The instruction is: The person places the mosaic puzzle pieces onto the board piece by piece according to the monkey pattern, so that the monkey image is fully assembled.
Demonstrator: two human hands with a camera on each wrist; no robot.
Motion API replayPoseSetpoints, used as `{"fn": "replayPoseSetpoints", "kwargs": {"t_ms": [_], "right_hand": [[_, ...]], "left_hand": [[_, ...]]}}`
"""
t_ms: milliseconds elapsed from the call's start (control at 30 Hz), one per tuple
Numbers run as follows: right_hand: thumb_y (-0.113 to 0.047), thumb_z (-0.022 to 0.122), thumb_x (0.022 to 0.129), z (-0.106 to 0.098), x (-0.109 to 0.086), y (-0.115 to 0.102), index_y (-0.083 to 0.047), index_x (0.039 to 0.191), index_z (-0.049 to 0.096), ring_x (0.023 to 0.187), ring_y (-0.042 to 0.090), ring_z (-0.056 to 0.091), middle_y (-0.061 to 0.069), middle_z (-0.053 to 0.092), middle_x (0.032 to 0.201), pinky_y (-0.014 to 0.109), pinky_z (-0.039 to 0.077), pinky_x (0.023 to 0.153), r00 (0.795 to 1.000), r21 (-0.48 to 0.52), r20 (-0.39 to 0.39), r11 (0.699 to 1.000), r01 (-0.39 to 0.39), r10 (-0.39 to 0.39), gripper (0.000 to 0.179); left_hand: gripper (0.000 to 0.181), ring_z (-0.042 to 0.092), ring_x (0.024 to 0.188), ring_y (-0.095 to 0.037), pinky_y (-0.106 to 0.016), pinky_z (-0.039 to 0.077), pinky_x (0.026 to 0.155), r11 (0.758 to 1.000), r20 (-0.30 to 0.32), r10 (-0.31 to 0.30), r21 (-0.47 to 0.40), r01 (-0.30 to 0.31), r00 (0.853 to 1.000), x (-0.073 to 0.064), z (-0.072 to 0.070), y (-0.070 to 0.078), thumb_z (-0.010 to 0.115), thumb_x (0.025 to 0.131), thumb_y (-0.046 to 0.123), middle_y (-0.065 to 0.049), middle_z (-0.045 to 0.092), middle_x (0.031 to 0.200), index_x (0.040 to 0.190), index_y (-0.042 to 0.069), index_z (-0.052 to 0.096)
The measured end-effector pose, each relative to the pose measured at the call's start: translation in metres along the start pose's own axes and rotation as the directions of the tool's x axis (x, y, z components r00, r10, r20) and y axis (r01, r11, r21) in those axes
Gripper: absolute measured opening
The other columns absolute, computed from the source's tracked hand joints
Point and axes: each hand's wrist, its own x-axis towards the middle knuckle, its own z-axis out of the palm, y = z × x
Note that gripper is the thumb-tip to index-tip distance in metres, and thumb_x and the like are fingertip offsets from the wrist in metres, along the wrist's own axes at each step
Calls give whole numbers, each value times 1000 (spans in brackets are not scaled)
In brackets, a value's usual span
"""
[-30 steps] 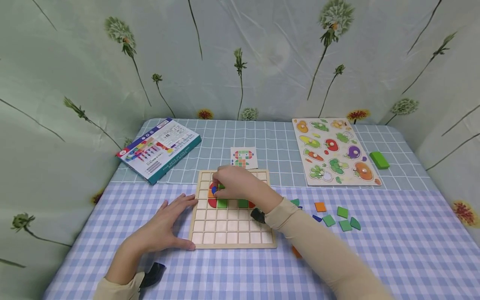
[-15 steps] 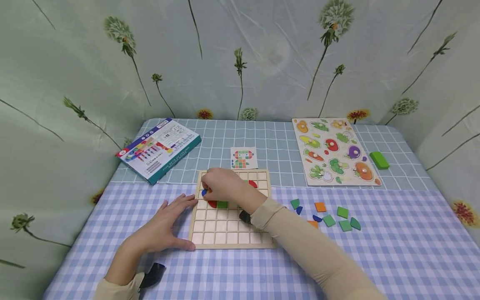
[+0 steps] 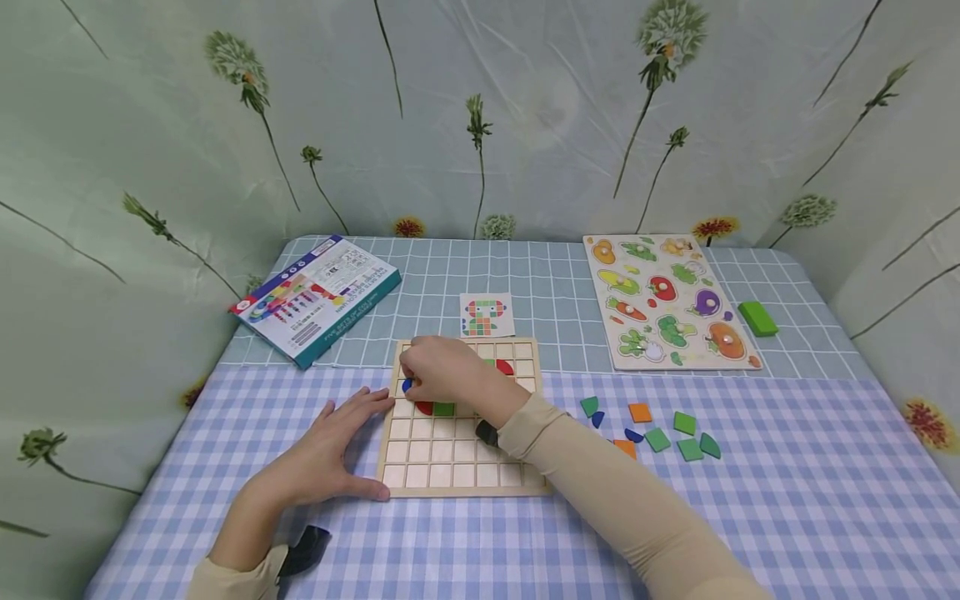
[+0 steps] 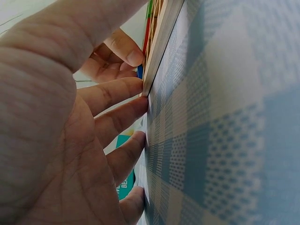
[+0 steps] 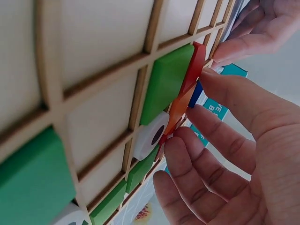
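Note:
My right hand is over the upper left of a wooden grid board. Its thumb and index finger pinch a small blue half-round tile in the left column, against an orange tile. Around that sit a red curved tile, a green square tile and a white round tile with a dark spot. My left hand lies spread on the cloth, its fingertips and thumb touching the board's left edge. In the head view my right hand hides part of the pattern.
Loose green, orange and blue tiles lie right of the board. Behind it is a pattern card. A box lies back left; a vegetable puzzle board and a green block lie back right.
My right hand has moved left with the blue tile, from over the orange tile to the left column, then stayed nearly still. My left hand has not moved.

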Motion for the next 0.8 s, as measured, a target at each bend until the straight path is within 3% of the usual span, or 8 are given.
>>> {"fn": "replayPoseSetpoints", "kwargs": {"t_ms": [467, 800], "right_hand": [[-33, 78, 100, -1, 4, -3, -16, 106, 78, 84, 10, 58, -2, 69, 100, 22, 48, 69, 1000, -8, 12, 1000, 22, -22, 18], [-31, 79, 99, 0, 4, -2, -16, 99, 78, 83, 10, 59, -1, 70, 99, 23, 50, 71, 1000, -43, 1, 999, 11, -11, 15]], "left_hand": [[113, 22, 164, -47, -85, 7, 122, 1000, 0, 6, -2, -6, 1000, 0, 0, -3, 97, 67, 60, -10, 40, 173, 160, 19, 48], [114, 21, 165, -46, -84, 6, 123, 1000, 9, -6, -4, 6, 1000, 2, 3, -6, 98, 66, 59, -8, 39, 174, 161, 20, 47]]}}
